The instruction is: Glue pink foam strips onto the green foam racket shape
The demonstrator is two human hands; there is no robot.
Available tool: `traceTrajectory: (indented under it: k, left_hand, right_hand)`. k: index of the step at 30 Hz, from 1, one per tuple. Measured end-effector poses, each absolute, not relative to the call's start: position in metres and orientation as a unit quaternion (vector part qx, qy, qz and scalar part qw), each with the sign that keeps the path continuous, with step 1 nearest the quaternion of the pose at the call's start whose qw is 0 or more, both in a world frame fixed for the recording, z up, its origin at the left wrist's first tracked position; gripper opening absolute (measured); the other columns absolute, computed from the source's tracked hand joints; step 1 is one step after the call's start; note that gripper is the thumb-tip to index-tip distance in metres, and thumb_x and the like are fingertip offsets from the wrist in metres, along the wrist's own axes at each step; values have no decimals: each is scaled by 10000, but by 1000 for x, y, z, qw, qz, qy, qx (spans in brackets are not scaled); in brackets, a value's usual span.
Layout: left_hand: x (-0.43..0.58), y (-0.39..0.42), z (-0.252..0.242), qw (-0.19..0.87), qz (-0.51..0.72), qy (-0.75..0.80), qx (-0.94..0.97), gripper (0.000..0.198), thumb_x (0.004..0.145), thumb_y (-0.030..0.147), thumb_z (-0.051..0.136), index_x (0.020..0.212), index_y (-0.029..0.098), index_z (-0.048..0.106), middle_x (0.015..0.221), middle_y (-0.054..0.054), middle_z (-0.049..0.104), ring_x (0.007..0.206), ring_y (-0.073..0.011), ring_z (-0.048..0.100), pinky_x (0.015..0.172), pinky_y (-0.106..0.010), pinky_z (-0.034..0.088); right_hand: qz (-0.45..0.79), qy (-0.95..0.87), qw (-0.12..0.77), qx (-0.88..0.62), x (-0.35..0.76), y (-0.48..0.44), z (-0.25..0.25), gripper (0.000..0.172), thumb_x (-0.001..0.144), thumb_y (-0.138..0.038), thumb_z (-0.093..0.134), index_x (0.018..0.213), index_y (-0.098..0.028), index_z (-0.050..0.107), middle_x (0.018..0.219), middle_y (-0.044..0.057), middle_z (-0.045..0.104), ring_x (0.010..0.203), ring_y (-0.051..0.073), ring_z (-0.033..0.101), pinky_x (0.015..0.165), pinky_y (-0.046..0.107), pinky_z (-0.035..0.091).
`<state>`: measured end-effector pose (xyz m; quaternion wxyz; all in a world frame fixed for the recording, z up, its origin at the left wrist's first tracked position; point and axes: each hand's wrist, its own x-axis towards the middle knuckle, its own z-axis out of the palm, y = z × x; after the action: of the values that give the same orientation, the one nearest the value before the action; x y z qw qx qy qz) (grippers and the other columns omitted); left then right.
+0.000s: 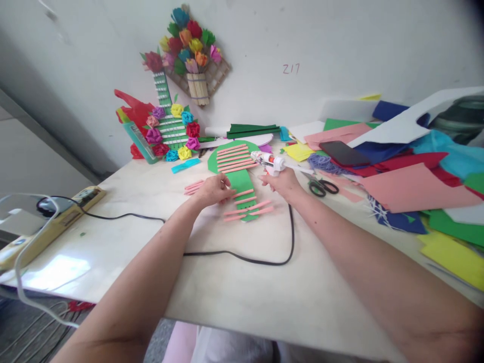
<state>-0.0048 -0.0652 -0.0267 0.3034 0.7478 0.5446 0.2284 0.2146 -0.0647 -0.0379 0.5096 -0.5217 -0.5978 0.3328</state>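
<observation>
A green guitar-shaped cutout [241,180] lies on the table with pink paper sticks [234,158] in rows across its round body and more across its narrow part. My right hand [282,181] is wrapped round a white glue gun [273,162], whose nozzle points left over the body's right edge. At the cutout's left edge is my left hand [216,190], fingers curled; whether it pinches anything is too small to tell. Loose pink sticks [193,187] lie just left of that hand.
Black scissors [323,187], a phone [344,153] and coloured paper sheets [416,189] cover the right side. A black cord [242,258] loops across the table. A power strip [71,214] sits at left, and a flowered paper guitar [172,126] leans on the wall.
</observation>
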Motion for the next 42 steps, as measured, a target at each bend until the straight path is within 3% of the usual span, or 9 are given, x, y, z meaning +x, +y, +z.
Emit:
traceTrajectory:
  k: [5,9,12,17,22,31,42]
  left_hand:
    - [-4,-63,-31,298,233,538,753,264,660,332,607,802,192,433,545,24,607,462,-132,574,444,-232,429]
    - [-2,-66,-29,295,235,538,753,238,659,311,595,796,193,439,527,34,584,458,-129,561,447,-234,419]
    - [1,-68,-25,237,235,558,760,239,648,334,596,788,189,468,565,25,577,491,-126,545,467,-239,404]
    - [3,-70,-24,92,241,564,785,298,643,453,593,758,188,522,736,-28,591,744,-188,540,616,-297,422]
    - [6,-70,-30,10,256,535,805,320,655,461,607,804,191,522,861,-60,552,975,-251,430,803,-381,387]
    - [10,-68,-39,-11,260,544,798,543,663,492,599,1105,206,467,1136,-72,479,1089,-264,355,936,-414,303]
    - [14,-70,-35,15,235,551,800,613,654,497,603,1168,198,457,1177,-70,473,1120,-275,335,964,-419,291]
  right_hand:
    - [284,-651,438,-552,210,-66,-39,173,587,-301,666,694,-189,589,551,-23,580,483,103,505,447,204,391]
    - [266,-670,448,-530,207,-62,-47,227,561,-314,692,739,-216,592,616,-22,597,598,134,548,514,222,414]
    - [264,-660,448,-542,206,-61,-52,274,546,-334,703,770,-223,592,643,-20,603,620,142,552,525,229,411]
    - [230,-665,411,-579,205,-62,-52,315,591,-415,662,837,-230,595,648,-21,604,607,142,544,538,237,398]
    - [210,-672,399,-588,203,-60,-54,376,605,-435,650,922,-242,590,742,-14,630,639,137,559,572,242,415]
    - [205,-675,384,-596,202,-61,-53,365,585,-435,666,889,-242,608,850,-5,649,779,171,588,689,289,446]
    - [192,-685,369,-598,203,-59,-55,349,572,-393,677,875,-237,599,856,-7,651,799,178,594,714,307,460]
